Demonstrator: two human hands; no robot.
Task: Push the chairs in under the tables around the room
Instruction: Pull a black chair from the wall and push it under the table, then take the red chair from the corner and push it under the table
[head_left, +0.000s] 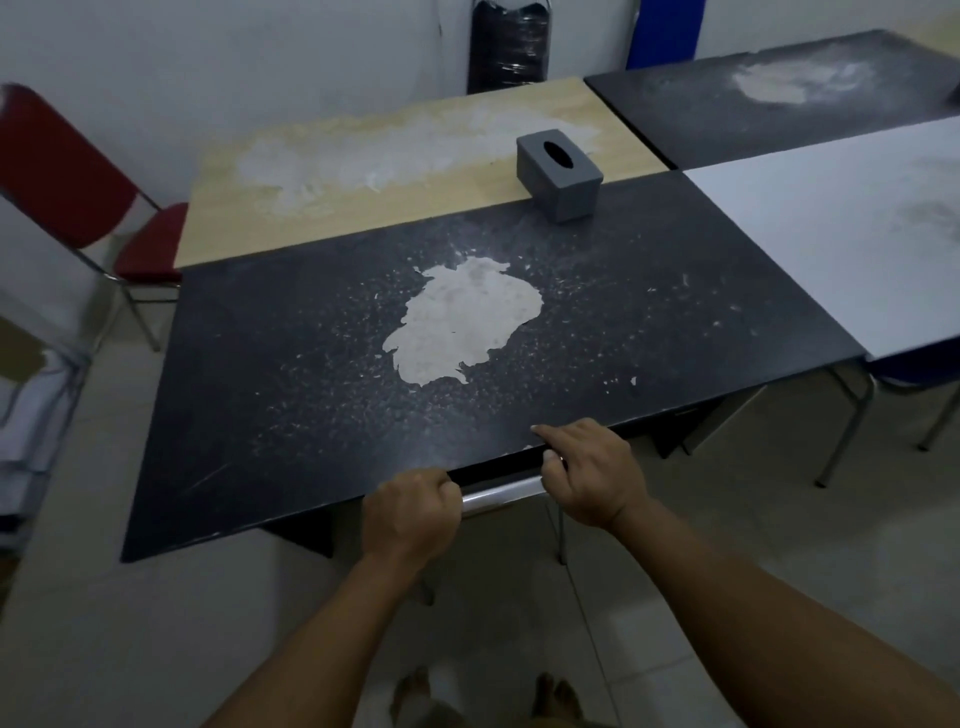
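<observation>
A chair's chrome top rail (501, 494) shows at the near edge of the black table (291, 405) with the worn white patch. The rest of this chair lies hidden under the tabletop, apart from one thin leg (561, 535). My left hand (410, 512) grips the rail's left end. My right hand (589, 470) holds its right end, fingers curled over it against the table edge. A red chair (78, 182) stands at the far left, its seat partly under the wood-coloured table (332, 208).
A grey tissue box (560, 174) sits where the wood and black tables meet. A white table (841, 228) and another black table (779, 98) stand to the right. A dark chair seat with metal legs (852, 415) shows under the white table. Pale tiled floor lies below me.
</observation>
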